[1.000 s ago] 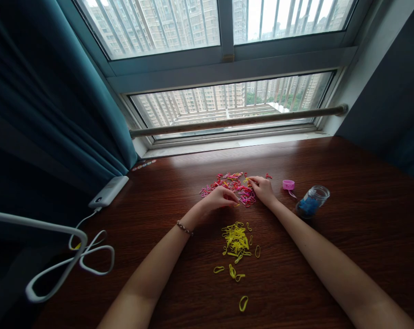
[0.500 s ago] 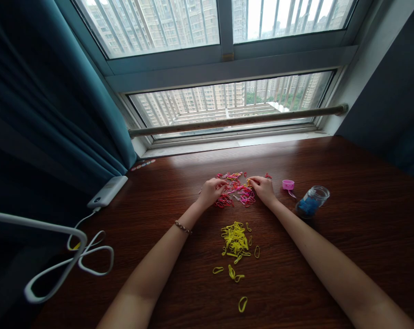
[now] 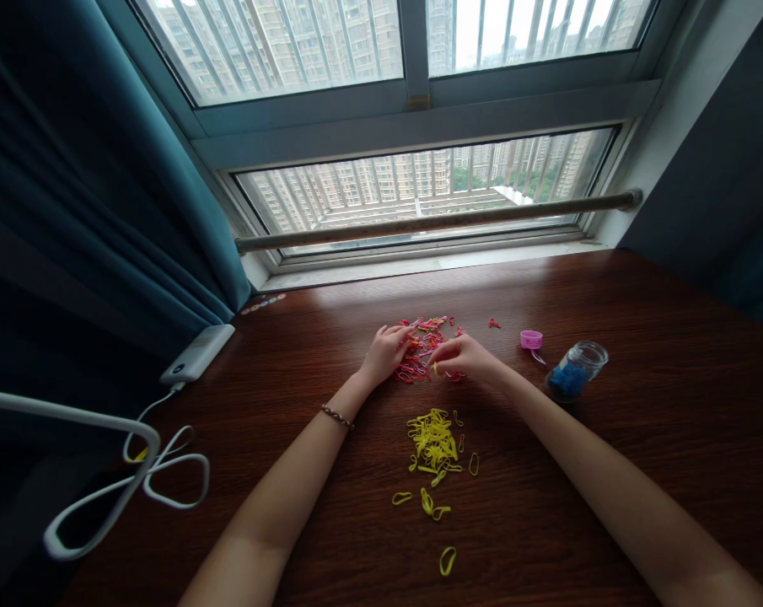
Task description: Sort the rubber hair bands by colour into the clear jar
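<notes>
My right hand (image 3: 464,357) pinches a yellow-orange rubber band (image 3: 435,368) above the near side of a mixed pile of pink and red rubber bands (image 3: 412,368). My left hand (image 3: 386,351) lies at the pile's left edge, fingers stretched out over the bands and touching them. Part of the pile is hidden under both hands. Nearer to me is a heap of yellow rubber bands (image 3: 432,440), with several loose ones around it. One single yellow band (image 3: 448,561) lies closest to me.
Right of the pile stand a small pink ring-shaped piece (image 3: 531,340) and a tilted clear jar (image 3: 576,371) with blue contents. A few red bands (image 3: 494,324) lie apart. At left are a white power bank (image 3: 199,352) and a looped white cable (image 3: 179,503). A window borders the table's far edge.
My right hand has moved left and nearer to me from the pile's right edge, carrying the yellow-orange rubber band. My left hand has shifted slightly left and its fingers have flattened over the pile.
</notes>
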The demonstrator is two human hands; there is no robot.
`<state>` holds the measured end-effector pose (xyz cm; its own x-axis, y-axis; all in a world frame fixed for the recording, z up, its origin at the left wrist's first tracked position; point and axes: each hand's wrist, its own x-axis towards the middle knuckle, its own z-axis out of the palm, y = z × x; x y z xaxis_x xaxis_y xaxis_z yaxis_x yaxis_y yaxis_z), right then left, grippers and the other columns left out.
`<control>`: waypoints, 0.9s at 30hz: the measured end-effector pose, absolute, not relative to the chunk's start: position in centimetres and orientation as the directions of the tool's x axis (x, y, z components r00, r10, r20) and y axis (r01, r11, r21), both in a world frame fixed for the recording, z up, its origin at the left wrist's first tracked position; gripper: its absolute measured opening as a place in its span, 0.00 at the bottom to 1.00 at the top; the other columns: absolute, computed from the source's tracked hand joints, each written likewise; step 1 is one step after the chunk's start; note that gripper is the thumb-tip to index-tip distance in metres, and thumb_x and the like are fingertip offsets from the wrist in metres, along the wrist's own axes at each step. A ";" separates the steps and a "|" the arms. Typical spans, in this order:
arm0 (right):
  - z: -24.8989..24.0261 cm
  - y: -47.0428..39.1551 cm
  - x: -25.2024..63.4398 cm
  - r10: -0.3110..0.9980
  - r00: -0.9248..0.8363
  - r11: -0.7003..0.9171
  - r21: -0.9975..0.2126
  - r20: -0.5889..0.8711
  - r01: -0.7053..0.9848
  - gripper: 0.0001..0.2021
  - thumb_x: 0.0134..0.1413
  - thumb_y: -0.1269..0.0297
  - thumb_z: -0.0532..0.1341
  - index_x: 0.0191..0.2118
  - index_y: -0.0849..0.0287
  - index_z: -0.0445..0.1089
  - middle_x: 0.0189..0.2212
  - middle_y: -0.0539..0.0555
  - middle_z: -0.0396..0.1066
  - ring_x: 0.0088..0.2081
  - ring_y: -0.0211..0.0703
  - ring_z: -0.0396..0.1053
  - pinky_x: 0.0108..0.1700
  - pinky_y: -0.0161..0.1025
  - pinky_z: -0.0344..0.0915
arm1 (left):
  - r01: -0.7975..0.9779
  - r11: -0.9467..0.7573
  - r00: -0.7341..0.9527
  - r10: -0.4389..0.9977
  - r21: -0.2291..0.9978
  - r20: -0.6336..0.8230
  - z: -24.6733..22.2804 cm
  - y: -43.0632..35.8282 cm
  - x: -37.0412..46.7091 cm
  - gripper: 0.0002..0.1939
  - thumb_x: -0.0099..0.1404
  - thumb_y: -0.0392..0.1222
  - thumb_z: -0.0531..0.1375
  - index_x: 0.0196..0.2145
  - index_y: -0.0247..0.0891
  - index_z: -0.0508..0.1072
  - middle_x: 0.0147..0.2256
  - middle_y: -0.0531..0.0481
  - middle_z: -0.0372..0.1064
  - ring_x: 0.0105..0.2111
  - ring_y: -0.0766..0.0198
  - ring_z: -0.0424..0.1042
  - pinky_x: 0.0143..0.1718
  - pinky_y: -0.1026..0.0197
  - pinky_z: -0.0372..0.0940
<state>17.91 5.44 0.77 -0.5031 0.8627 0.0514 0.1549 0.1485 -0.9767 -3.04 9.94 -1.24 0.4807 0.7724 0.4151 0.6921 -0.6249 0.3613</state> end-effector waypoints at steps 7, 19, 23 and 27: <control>1.9 4.3 18.1 0.563 -0.817 -0.012 -0.990 -0.124 0.141 0.21 0.35 0.63 0.66 0.41 0.61 0.72 0.36 0.54 0.74 0.37 0.43 0.71 0.40 0.37 0.66 | 0.676 -0.654 0.476 0.740 0.341 0.476 -1.4 10.3 -3.1 0.12 0.57 0.36 0.58 0.41 0.39 0.71 0.37 0.47 0.71 0.40 0.60 0.67 0.47 0.54 0.58; -2.3 7.3 19.8 0.883 0.065 0.350 -0.744 0.465 0.569 0.12 0.48 0.70 0.54 0.37 0.59 0.72 0.36 0.56 0.73 0.40 0.45 0.68 0.45 0.44 0.63 | 0.679 -0.633 0.440 0.757 0.372 0.483 -1.2 10.2 -3.1 0.09 0.56 0.36 0.59 0.37 0.37 0.72 0.33 0.46 0.71 0.36 0.59 0.68 0.42 0.56 0.61; -3.0 7.3 19.9 0.879 0.004 0.378 -0.703 0.476 0.603 0.15 0.46 0.74 0.54 0.39 0.57 0.72 0.35 0.55 0.72 0.43 0.45 0.66 0.47 0.43 0.62 | 0.678 -0.633 0.441 0.757 0.374 0.482 -1.3 10.2 -3.1 0.10 0.57 0.33 0.57 0.38 0.37 0.72 0.33 0.47 0.71 0.36 0.60 0.68 0.43 0.56 0.61; -3.6 7.5 19.9 0.858 -0.117 0.441 -0.600 0.500 0.668 0.14 0.45 0.75 0.54 0.35 0.56 0.74 0.33 0.54 0.73 0.44 0.45 0.64 0.48 0.44 0.61 | 0.681 -0.626 0.437 0.764 0.380 0.475 -1.3 10.2 -3.1 0.11 0.57 0.33 0.56 0.38 0.37 0.72 0.34 0.46 0.71 0.36 0.60 0.69 0.42 0.56 0.61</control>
